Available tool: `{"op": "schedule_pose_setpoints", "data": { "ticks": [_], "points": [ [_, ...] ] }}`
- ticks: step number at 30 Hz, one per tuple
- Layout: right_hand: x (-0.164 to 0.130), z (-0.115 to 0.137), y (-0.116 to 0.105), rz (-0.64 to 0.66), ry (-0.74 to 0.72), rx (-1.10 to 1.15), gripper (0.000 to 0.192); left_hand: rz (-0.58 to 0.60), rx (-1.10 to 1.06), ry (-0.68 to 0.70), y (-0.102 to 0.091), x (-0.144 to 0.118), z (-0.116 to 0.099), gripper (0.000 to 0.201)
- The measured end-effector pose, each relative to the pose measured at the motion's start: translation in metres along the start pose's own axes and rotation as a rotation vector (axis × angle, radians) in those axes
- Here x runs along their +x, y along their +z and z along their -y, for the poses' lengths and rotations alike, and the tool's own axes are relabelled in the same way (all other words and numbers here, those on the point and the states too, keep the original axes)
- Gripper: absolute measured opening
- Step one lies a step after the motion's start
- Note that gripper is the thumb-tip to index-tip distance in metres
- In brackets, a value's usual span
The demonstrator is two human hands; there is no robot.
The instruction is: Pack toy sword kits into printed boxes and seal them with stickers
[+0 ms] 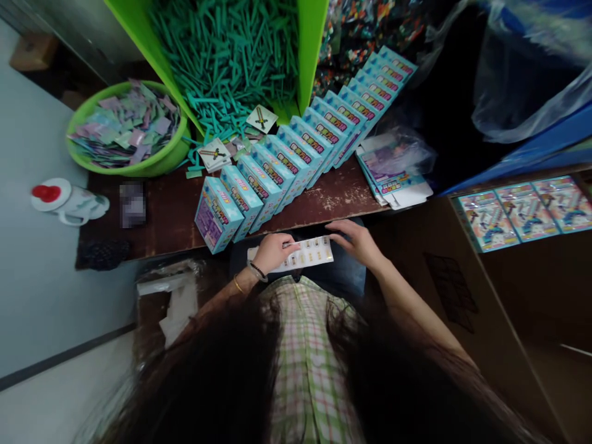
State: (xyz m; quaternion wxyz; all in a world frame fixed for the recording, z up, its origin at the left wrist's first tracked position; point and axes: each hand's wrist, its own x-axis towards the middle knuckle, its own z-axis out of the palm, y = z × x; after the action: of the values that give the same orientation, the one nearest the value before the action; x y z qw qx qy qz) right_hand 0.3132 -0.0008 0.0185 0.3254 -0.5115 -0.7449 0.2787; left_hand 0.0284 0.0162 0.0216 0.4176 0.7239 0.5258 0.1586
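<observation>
Landmark: the dark brown wooden table (324, 200). At its far-left corner sits a round lime-green plastic basin (161, 161), filled w/ loose pastel paper cards in pink, lilac and pale green. Behind the table's far edge, centre, a big bright-green bin (306, 55) is heaped w/ teal plastic sticks; some spill onto the tabletop, w/ a couple of white square cards printed with swords among them. Across the tabletop, from near-left to far-right, runs a diagonal row of small turquoise cardboard boxes (296, 157), standing upright and touching one another. At the table's right end lies a clear plastic bag of flat unfolded box blanks (393, 169). Off the table's left end, a white cup w/ a red lid (65, 200) rests on the pale floor. Just below the table's near edge, over the lap, is a white rectangular sticker sheet w/ rows of small yellow labels (308, 253). Left hand (272, 250) is curled on the sheet's left part, fingers pressing on it; right hand (354, 240) pinches the sheet's right end, fingertips closed on its edge.
</observation>
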Motion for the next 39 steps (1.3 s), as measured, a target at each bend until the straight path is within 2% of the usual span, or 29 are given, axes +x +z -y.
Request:
{"op": "schedule_pose_setpoints", "data": {
  "ticks": [2, 4, 8, 10, 14, 19, 23, 26, 28, 30, 34, 36, 39],
  "points": [
    [0.005, 0.017, 0.002, 0.103, -0.123, -0.014, 0.022, 0.005, -0.019, 0.004, -0.001, 0.001, -0.002, 0.019],
    [0.006, 0.029, -0.004, 0.139, -0.179, -0.006, 0.022, 0.025, -0.050, -0.010, -0.003, 0.001, -0.002, 0.022],
    [0.005, 0.033, -0.014, 0.072, -0.099, 0.117, 0.019, 0.047, -0.070, -0.040, -0.004, 0.000, 0.001, 0.025],
    [0.008, 0.032, -0.008, 0.092, -0.070, 0.116, 0.020, 0.055, -0.061, -0.041, -0.004, 0.000, 0.001, 0.024],
    [0.016, 0.030, 0.014, 0.205, -0.077, 0.063, 0.043, 0.069, -0.012, -0.006, -0.004, 0.000, -0.007, 0.020],
    [0.019, 0.027, 0.019, 0.159, -0.066, 0.084, 0.059, -0.006, 0.092, 0.071, -0.006, -0.005, -0.015, 0.014],
    [0.019, 0.033, 0.011, 0.183, -0.076, 0.070, 0.042, 0.035, 0.079, 0.074, -0.006, -0.005, -0.013, 0.014],
    [0.016, 0.042, 0.000, 0.225, -0.103, 0.175, 0.033, 0.043, 0.101, 0.055, -0.005, -0.003, -0.010, 0.016],
    [0.017, 0.044, -0.005, 0.205, -0.103, 0.220, 0.041, 0.023, 0.138, 0.055, -0.005, -0.002, -0.010, 0.015],
    [0.020, 0.041, -0.003, 0.187, -0.089, 0.159, 0.052, 0.014, 0.148, 0.070, -0.004, -0.002, -0.011, 0.015],
    [0.024, 0.032, 0.011, 0.255, -0.091, 0.034, 0.064, 0.001, 0.086, 0.092, -0.004, -0.002, -0.013, 0.016],
    [0.021, 0.035, 0.012, 0.206, -0.144, 0.006, 0.059, 0.019, 0.010, 0.070, -0.006, -0.001, -0.012, 0.018],
    [0.010, 0.050, 0.005, 0.129, -0.276, 0.024, 0.048, 0.138, -0.141, 0.018, -0.009, 0.000, -0.007, 0.024]
  ]
}}
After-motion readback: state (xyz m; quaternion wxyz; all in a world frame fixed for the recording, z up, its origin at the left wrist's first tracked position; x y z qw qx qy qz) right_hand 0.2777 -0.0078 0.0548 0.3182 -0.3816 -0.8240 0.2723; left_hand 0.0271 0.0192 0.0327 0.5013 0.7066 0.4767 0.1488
